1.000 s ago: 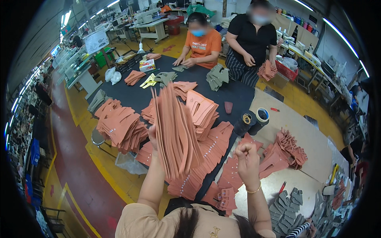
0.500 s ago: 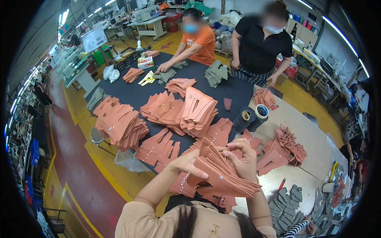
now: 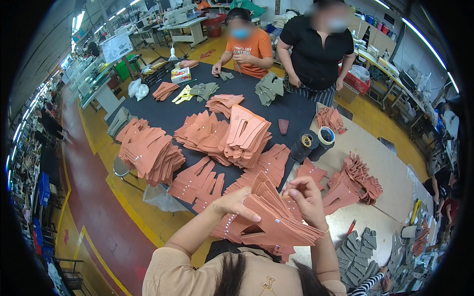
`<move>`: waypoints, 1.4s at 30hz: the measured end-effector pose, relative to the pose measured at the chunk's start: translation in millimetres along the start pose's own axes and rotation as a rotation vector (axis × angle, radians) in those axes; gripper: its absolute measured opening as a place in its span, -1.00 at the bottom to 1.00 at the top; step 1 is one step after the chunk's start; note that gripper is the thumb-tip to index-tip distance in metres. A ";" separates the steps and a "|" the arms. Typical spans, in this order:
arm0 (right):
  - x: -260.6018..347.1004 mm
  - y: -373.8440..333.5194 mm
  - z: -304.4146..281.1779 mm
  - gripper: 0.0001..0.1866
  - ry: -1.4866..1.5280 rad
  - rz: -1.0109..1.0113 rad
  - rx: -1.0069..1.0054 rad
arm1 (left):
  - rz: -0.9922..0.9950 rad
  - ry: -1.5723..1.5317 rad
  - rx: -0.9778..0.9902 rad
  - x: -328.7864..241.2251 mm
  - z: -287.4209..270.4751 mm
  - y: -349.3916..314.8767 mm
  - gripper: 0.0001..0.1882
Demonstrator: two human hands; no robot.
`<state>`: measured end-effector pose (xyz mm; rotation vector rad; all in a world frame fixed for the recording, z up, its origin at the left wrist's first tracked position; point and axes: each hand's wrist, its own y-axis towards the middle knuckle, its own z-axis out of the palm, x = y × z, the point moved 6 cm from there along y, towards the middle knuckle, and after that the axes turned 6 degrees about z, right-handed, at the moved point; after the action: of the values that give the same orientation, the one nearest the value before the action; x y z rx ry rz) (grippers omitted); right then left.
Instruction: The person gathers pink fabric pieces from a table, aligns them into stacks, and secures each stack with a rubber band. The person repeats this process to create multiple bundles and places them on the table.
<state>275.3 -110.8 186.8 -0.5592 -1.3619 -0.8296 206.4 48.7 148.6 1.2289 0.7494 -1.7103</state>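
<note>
A thick stack of salmon-coloured cut shoe-upper pieces (image 3: 276, 222) is held up in front of my chest, its layers fanned at the edges and slots cut through it. My left hand (image 3: 236, 203) grips its left side, thumb across the top piece. Beside the stack's upper right edge is my right hand (image 3: 305, 197), thumb and forefinger pinched together; what lies between them is too small to make out. Just beyond, rows of overlapping salmon pieces (image 3: 197, 185) with white dots lie on the dark table (image 3: 197, 78).
Taller salmon piles (image 3: 150, 150) stand on the left and centre. Two dark cylindrical containers (image 3: 302, 148) stand to the right, one with yellowish bands on top. Grey-green pieces (image 3: 355, 256) lie at lower right near a red pen (image 3: 351, 227). Two people stand across the table.
My right hand has moved slightly away from the stack's upper edge, its fingers now pinched higher up. Across the table, the person in orange has drawn back from the grey-green pieces.
</note>
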 end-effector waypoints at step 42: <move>-18.9 -1.0 -12.5 -0.72 0.554 0.164 0.176 | -0.154 0.005 -0.054 -12.1 16.0 -7.7 -0.11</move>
<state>282.2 -117.5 166.2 -0.2681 -0.8561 -0.6582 194.3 42.2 165.2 1.1638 0.9073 -1.7993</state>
